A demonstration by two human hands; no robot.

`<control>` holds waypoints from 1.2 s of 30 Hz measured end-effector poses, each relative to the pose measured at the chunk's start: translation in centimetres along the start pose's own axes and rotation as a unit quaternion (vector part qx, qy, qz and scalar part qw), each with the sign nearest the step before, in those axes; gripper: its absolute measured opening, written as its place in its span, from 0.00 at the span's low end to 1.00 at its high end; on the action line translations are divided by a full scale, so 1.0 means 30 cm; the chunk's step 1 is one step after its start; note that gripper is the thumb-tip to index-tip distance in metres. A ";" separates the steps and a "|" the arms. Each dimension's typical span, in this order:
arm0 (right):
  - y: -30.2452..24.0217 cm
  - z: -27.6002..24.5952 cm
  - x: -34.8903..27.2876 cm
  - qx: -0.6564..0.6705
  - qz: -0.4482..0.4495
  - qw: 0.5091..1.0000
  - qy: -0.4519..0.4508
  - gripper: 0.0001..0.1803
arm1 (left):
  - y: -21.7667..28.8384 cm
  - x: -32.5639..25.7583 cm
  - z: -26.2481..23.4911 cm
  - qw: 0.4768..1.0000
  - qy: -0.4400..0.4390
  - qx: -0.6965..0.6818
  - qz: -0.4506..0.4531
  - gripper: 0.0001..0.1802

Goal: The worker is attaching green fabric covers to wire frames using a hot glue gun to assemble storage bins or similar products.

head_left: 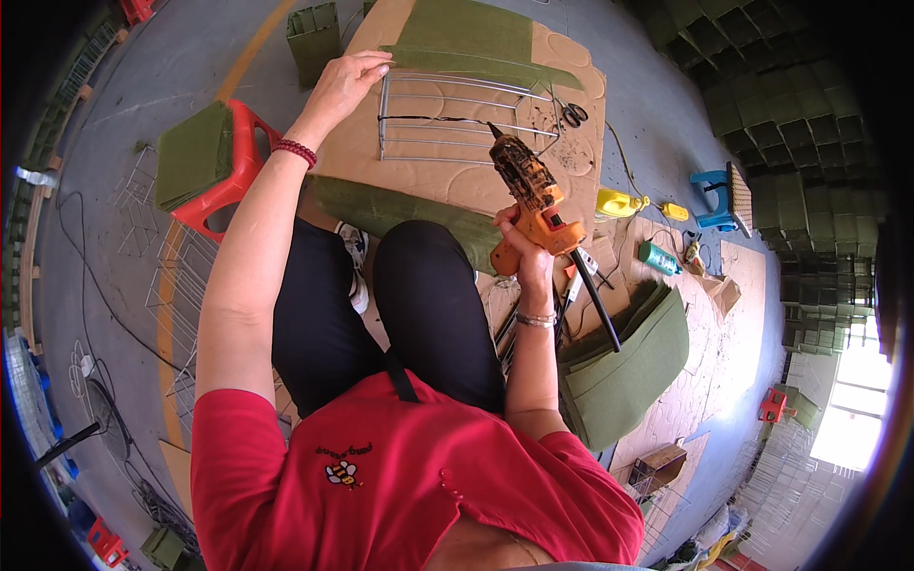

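Observation:
My right hand (526,246) is wrapped round the grip of an orange hot glue gun (562,231), its front caked in dark residue. A long black glue stick (597,303) sticks out of the gun's rear. The nozzle tip is at a metal wire frame (447,81), where a dark strand of glue runs along one wire. With fingers pinched, my left hand (354,78) grips the left end of a green fabric sheet (466,59) at the frame's far corner. Frame and sheet lie on a cardboard-covered work surface (577,71); my left fingertips are partly hidden.
Black-handled scissors (574,115) lie right of the frame. A red stool (249,143) bearing green panels stands at left. Folded green fabric (633,366) sits by my right elbow. A yellow bottle (619,203), a green bottle (659,257) and a blue stool (714,198) are further right.

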State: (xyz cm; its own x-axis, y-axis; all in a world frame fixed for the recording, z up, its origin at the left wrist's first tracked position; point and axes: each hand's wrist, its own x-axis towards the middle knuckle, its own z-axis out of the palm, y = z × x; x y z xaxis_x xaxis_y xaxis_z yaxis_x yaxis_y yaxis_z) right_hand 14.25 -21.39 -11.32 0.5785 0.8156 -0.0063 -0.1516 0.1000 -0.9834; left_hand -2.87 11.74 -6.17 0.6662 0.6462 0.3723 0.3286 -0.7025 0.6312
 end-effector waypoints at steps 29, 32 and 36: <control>-0.003 -0.016 -0.008 0.002 -0.003 0.999 0.043 0.12 | -0.008 0.004 0.003 1.000 0.003 0.002 -0.005 0.17; -0.001 -0.021 -0.008 0.008 -0.006 0.999 0.048 0.12 | -0.011 0.004 0.003 1.000 0.001 -0.004 -0.004 0.17; 0.004 -0.030 -0.010 0.017 -0.008 0.998 0.059 0.11 | -0.011 0.004 0.004 1.000 0.005 -0.002 -0.001 0.17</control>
State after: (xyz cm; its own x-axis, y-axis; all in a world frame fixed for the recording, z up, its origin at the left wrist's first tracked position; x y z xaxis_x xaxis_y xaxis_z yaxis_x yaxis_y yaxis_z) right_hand 14.79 -22.13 -11.59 0.6711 0.7412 -0.0135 -0.1671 0.1334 -0.9769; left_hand -2.82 12.00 -6.41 0.6593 0.6504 0.3773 0.3270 -0.6999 0.6350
